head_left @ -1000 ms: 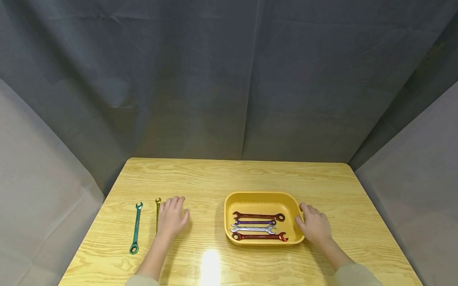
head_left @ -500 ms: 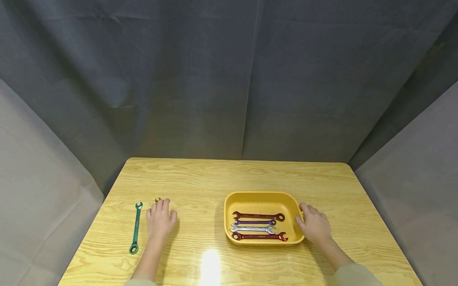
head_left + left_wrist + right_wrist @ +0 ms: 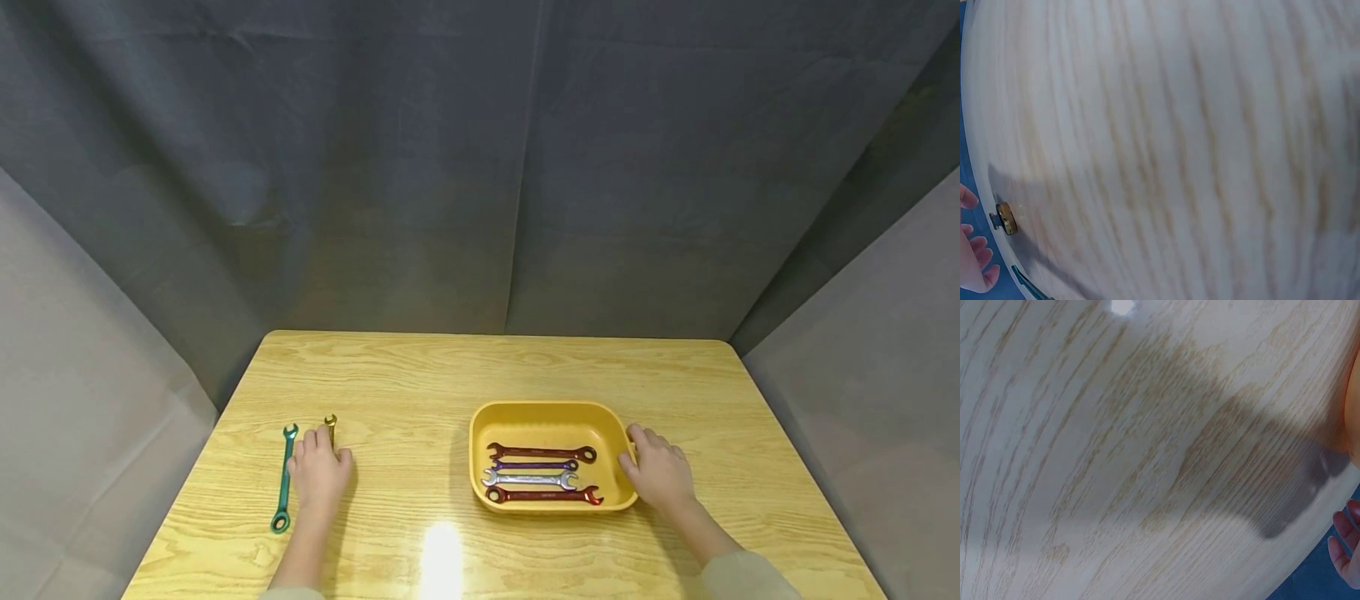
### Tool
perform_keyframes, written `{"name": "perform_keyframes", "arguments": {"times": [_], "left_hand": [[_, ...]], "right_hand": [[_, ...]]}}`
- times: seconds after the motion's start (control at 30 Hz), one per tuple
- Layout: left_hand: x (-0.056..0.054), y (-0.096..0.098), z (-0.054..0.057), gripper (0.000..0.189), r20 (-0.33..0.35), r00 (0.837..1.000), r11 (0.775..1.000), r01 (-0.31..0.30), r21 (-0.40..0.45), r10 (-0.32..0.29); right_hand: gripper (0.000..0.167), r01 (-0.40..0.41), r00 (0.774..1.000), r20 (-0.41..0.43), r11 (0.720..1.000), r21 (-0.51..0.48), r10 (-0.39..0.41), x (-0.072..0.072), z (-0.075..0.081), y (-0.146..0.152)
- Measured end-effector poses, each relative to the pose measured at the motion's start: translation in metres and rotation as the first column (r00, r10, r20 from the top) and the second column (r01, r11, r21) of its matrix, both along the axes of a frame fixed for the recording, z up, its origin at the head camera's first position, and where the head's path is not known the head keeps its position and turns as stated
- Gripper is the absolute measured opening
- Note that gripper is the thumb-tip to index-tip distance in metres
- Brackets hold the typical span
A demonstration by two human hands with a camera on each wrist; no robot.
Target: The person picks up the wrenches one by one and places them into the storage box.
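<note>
In the head view, my left hand (image 3: 319, 471) is over a gold combination wrench (image 3: 331, 422), covering all but its open end. The left wrist view shows the loosely bent fingers (image 3: 979, 256) apart from the wrench's ring end (image 3: 1007, 219). Just left of that hand lies a teal ratcheting wrench (image 3: 284, 483). My right hand (image 3: 662, 473) holds the right rim of a yellow plastic bin (image 3: 551, 412), thumb over the inside wall and fingers outside. Lying crosswise in the bin are a dark red wrench (image 3: 542, 453), a purple one (image 3: 534, 466), a silver one (image 3: 529, 479) and a bright red one (image 3: 544, 496).
The wooden table (image 3: 420, 375) has rounded far corners. Grey curtains (image 3: 390, 183) hang behind it and along both sides. A bright light reflection lies on the tabletop near the front, between the left hand and the bin.
My left hand has moved left and slightly nearer, from the right of the gold wrench to over it, beside the teal one. The right hand and the bin stay put.
</note>
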State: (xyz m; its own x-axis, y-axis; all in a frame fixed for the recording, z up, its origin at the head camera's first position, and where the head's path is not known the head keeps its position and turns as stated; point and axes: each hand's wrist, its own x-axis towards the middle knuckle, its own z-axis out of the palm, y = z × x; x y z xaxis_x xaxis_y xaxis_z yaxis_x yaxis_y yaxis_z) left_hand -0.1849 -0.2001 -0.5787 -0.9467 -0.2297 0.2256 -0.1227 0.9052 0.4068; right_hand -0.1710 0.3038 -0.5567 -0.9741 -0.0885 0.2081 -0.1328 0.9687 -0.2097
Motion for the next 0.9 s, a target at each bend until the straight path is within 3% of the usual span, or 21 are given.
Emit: {"name": "perform_keyframes", "arguments": {"times": [0.4, 0.9], "left_hand": [[0.0004, -0.0047, -0.0008, 0.053, 0.117, 0.993, 0.999, -0.036, 0.022, 0.034], [-0.0023, -0.0074, 0.0068, 0.052, 0.247, 0.969, 0.996, -0.035, 0.087, 0.012]], "right_hand": [[0.028, -0.003, 1.0, 0.003, 1.0, 0.004, 0.003, -0.0006, 0.0016, 0.0], [0.029, -0.005, 1.0, 0.01, 1.0, 0.003, 0.005, -0.0004, 0.0029, -0.0007]]}}
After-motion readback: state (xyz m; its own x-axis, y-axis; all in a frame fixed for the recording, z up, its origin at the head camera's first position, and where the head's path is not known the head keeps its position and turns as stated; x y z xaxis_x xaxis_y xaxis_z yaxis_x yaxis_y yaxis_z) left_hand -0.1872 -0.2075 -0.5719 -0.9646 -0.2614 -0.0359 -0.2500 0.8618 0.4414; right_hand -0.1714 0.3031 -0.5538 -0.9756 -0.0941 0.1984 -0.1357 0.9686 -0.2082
